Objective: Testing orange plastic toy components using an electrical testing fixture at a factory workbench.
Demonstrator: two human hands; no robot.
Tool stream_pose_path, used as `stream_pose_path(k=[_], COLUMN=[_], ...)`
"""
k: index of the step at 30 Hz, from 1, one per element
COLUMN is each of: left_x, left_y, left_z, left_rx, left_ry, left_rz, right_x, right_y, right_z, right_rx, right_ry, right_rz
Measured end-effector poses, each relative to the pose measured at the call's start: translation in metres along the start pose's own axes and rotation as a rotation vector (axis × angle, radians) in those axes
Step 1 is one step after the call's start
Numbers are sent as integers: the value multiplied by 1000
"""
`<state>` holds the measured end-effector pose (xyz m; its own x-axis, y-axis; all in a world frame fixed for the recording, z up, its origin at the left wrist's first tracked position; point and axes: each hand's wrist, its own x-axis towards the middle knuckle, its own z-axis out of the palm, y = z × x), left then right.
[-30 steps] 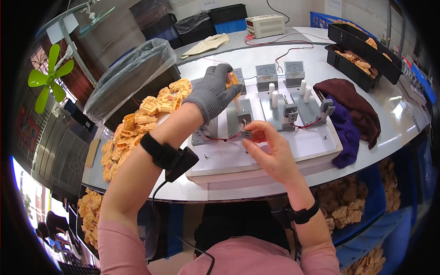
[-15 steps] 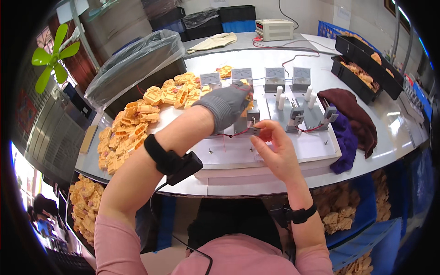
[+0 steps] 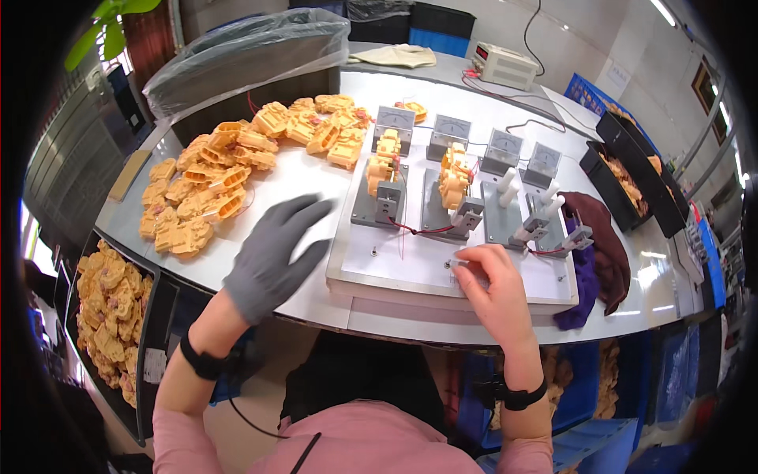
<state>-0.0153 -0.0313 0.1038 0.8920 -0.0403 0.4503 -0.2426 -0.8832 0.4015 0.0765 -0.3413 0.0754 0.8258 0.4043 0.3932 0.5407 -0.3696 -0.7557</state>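
Observation:
My left hand [image 3: 278, 257], in a grey glove, is open with fingers spread over the white tabletop [image 3: 304, 186], left of the test board. My bare right hand [image 3: 499, 294] hovers over the front of the white test board [image 3: 426, 257], thumb and index finger apart beside a small screw [image 3: 449, 265]. Nothing shows between its fingers. An orange plastic housing [image 3: 384, 164] sits upright on the leftmost grey fixture [image 3: 363, 207]; another housing [image 3: 455, 178] sits on the second fixture. The two right fixtures carry white posts [image 3: 509, 186] only. Red and black wires [image 3: 414, 231] link the fixtures' front blocks.
Loose orange housings [image 3: 209, 178] lie heaped on the left. Several dial meters [image 3: 450, 134] line the board's back. Purple cloth [image 3: 583, 280] and brown cloth [image 3: 604, 229] hang at its right. Black bins [image 3: 624, 178], a plastic-covered box [image 3: 245, 67] and a power supply [image 3: 505, 67] stand farther back.
My left hand has left the second fixture and moved left and nearer me, its fingers opening. My right hand has come off the front block toward the board's front. The view has shifted.

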Motion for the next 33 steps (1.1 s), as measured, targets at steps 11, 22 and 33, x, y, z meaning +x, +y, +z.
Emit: stream_pose_path(k=[11, 22, 33], left_x=[-62, -46, -71], left_y=[-56, -143, -155], left_z=[15, -22, 7], left_rx=[146, 644, 522], left_ry=[-205, 139, 149], left_rz=[-297, -389, -212], right_x=[13, 14, 15], right_y=[-1, 0, 2], right_z=[10, 13, 3], right_rx=[-139, -174, -63], right_ry=[0, 24, -84], right_rz=[-39, -59, 44])
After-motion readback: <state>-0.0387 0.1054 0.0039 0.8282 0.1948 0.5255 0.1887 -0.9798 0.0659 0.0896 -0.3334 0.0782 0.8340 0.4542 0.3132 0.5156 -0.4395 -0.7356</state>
